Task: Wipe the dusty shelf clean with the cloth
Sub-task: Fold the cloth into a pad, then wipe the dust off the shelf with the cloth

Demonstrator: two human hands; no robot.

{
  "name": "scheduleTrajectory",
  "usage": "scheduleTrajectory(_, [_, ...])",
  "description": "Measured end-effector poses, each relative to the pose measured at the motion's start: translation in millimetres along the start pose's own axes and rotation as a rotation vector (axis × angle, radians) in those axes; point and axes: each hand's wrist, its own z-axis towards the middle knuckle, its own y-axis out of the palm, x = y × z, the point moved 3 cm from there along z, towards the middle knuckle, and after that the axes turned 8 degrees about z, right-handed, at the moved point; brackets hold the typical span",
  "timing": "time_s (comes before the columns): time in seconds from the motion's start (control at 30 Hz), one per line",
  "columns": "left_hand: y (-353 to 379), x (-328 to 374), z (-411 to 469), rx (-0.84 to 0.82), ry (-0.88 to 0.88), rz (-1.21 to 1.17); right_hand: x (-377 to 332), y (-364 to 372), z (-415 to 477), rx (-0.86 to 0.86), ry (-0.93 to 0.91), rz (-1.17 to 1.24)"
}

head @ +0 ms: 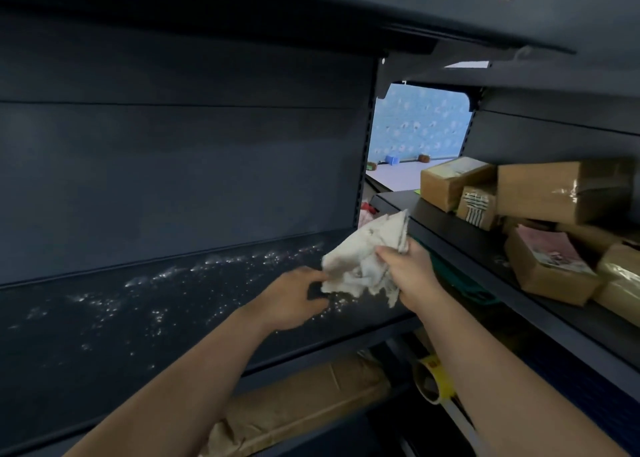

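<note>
A dark blue metal shelf [104, 346] runs across the lower left, sprinkled with white dust from its back edge to the middle. A crumpled white cloth [360, 259] hangs above the shelf's right end. My right hand [412, 273] grips the cloth from the right, with its fingers curled into the folds. My left hand [294, 297] reaches in from below left, and its fingertips pinch the cloth's lower left edge. Both forearms stretch in from the bottom of the view.
The neighbouring shelf [554, 321] on the right carries several taped cardboard boxes [561, 193]. A green strip [460, 283] lies along its near edge. Below are a long brown package [304, 401] and a tape roll [433, 377]. Another dark shelf overhangs closely above.
</note>
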Motion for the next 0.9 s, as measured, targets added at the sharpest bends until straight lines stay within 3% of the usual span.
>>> scheduleTrajectory(0.1, [0, -31, -14, -0.039, -0.143, 0.167, -1, -23, 11, 0.085, -0.106, -0.285])
scheduleTrajectory(0.2, [-3, -57, -26, -0.095, -0.274, 0.297, 20, -32, 16, 0.051, -0.204, -0.627])
scheduleTrajectory(0.3, [-7, -72, -36, -0.154, -0.370, 0.333, 49, -29, 23, -0.030, -0.254, -1.052])
scheduleTrajectory(0.37, [-9, -78, -40, -0.167, -0.389, 0.271, 57, -17, 29, -0.102, -0.308, -1.148])
scheduleTrajectory(0.47, [-13, -83, -41, -0.180, -0.401, 0.233, 66, 20, 22, -0.359, -0.430, -1.302])
scheduleTrajectory(0.53, [-15, -86, -41, -0.176, -0.408, 0.230, 67, 41, 7, -0.385, -0.419, -1.253])
scheduleTrajectory(0.7, [-12, -89, -42, -0.171, -0.420, 0.233, 66, 84, -21, -0.554, -0.438, -0.810])
scheduleTrajectory(0.8, [-18, -94, -38, -0.112, -0.449, 0.204, 55, 74, -7, -0.389, -0.424, -0.546])
scheduleTrajectory(0.9, [-26, -104, -31, -0.107, -0.502, 0.241, 41, 36, 22, -0.156, -0.320, -0.507])
